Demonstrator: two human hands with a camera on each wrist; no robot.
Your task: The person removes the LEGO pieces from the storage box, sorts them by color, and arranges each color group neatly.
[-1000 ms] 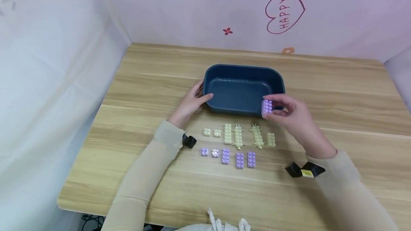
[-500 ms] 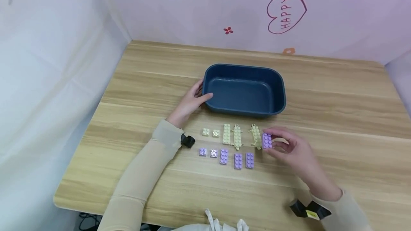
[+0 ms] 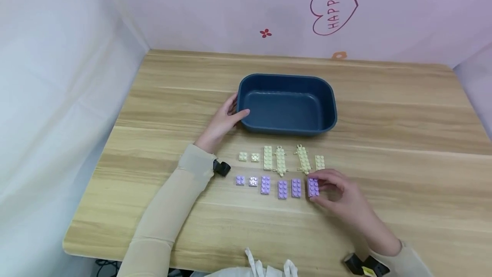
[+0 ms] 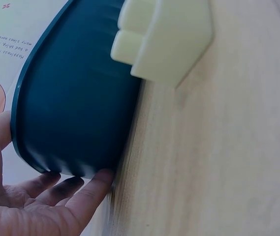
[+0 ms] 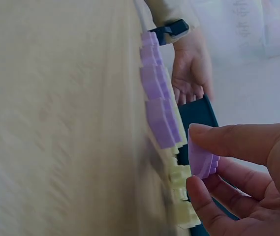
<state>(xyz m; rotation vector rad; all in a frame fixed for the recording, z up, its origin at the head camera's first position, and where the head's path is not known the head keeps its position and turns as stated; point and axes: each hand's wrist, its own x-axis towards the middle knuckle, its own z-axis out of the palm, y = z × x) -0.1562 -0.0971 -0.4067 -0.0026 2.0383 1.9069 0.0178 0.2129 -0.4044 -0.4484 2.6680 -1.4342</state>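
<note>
In the head view my right hand point(image 3: 346, 200) pinches a purple building brick point(image 3: 313, 187) by its ends, at the right end of a row of several purple bricks point(image 3: 282, 190). The right wrist view has thumb and fingertips on the held brick point(image 5: 200, 156), the other purple bricks point(image 5: 160, 123) close beside it. My left hand point(image 3: 221, 125) grips the left end of a dark blue bin point(image 3: 286, 112), thumb over the rim and fingers on the outside wall. Nothing lies inside the bin. The left wrist view shows fingertips against the bin's wall point(image 4: 76, 88).
Between bin and purple row runs a line of cream bricks point(image 3: 267, 158), including two long cream pieces with side pins point(image 3: 281, 161). A cream brick point(image 3: 320, 162) lies just behind my right hand. The wooden table point(image 3: 153, 110) meets a printed white backdrop point(image 3: 215, 20).
My right hand has carried the purple brick from the bin's front right corner toward me, past the cream row, to the end of the purple row. The left hand stays on the bin.
</note>
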